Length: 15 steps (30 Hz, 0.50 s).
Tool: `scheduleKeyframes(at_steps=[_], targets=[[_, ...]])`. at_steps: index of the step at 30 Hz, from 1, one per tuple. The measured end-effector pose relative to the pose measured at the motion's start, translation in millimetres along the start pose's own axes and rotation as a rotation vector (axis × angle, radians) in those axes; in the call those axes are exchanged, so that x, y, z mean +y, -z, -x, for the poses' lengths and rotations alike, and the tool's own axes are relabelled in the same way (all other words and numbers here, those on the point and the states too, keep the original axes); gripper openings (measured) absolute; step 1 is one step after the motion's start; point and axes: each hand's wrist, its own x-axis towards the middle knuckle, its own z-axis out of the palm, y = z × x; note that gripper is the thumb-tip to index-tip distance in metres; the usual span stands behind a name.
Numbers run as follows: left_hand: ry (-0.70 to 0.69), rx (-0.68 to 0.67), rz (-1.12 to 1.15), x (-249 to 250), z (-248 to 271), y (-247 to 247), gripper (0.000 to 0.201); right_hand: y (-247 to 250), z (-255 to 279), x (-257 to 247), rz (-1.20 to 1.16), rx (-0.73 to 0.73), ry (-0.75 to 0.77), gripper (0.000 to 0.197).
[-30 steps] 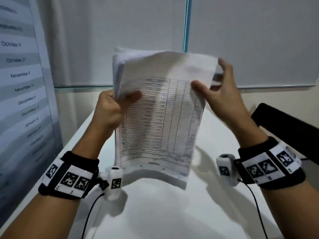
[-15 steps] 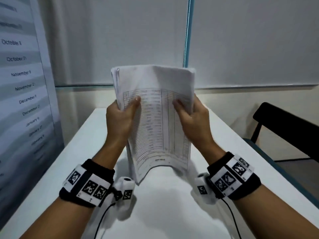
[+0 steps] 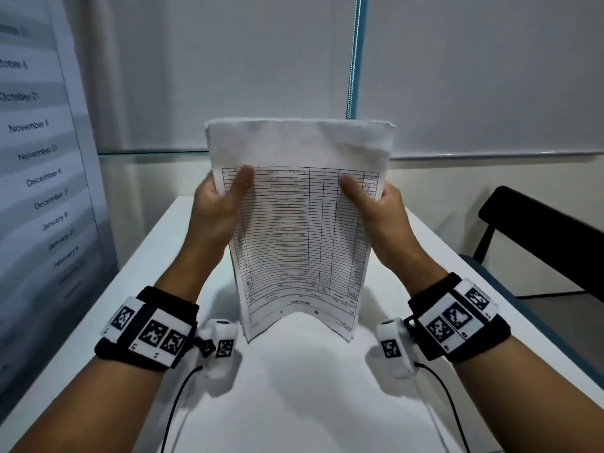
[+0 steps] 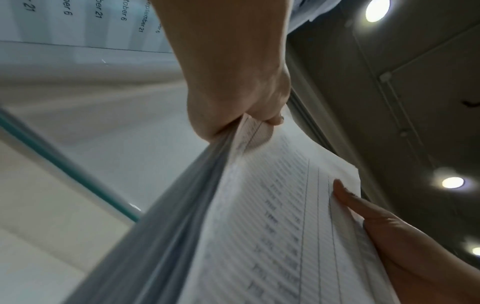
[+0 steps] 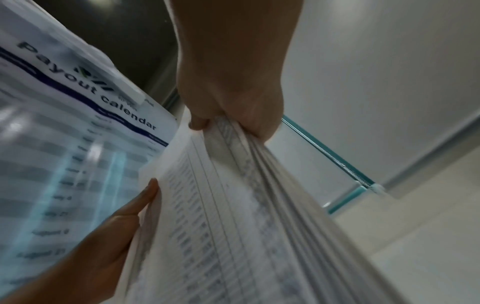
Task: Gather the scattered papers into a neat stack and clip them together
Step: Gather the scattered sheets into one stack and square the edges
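A thick stack of printed table sheets [image 3: 299, 230] stands upright above the white table [image 3: 310, 403], its lower edge bowed and lifted off the surface. My left hand [image 3: 217, 199] grips the stack's left edge, thumb on the front sheet. My right hand [image 3: 376, 204] grips the right edge the same way. In the left wrist view my left hand [image 4: 244, 115] pinches the paper stack [image 4: 259, 226] at its edge. In the right wrist view my right hand [image 5: 231, 115] pinches the fanned sheets [image 5: 233, 205]. No clip is visible.
A payout calendar poster [image 3: 36, 158] hangs on the left wall. A black chair [image 3: 539, 243] stands at the table's right side. White blinds [image 3: 474, 76] cover the window behind. Cables [image 3: 176, 407] run from both wrist cameras over the tabletop.
The stack was tilted with my right hand loosely on its top corner. Both hands now grip the side edges, and the stack is squared, upright and spread wider between them.
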Motion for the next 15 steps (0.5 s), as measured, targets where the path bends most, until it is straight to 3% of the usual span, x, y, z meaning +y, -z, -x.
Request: scheduleKeyframes(at_steps=[3,6,8,10,12,14,15], targets=[[0.132,-0.116,-0.082,-12.4,1.7,9.2,0.043,10.2,6.7,21.4,0.108,-0.144,-0.133,0.057],[0.258,-0.283,-0.252,-12.1,-4.7,23.8,0.057,19.4,11.5,28.6,0.216,-0.224,-0.153,0.046],[0.25,-0.216,-0.402,-1.8,-10.5,29.1,0.083,20.8,11.1,25.4,0.281,-0.224,-0.138,0.042],[0.022,-0.021,-0.669,18.3,-14.9,30.2,0.113,17.9,8.5,16.6,0.372,-0.204,-0.099,0.038],[-0.361,0.035,-0.855,50.0,-10.4,27.4,0.118,12.5,4.8,7.4,0.535,-0.205,-0.025,0.037],[-0.604,-0.136,-0.894,83.6,-1.3,21.9,0.114,7.9,3.1,-3.1,0.675,-0.228,0.07,0.037],[-0.603,-0.259,-0.886,93.5,-0.1,20.7,0.109,5.9,4.0,-10.2,0.719,-0.25,0.108,0.033]])
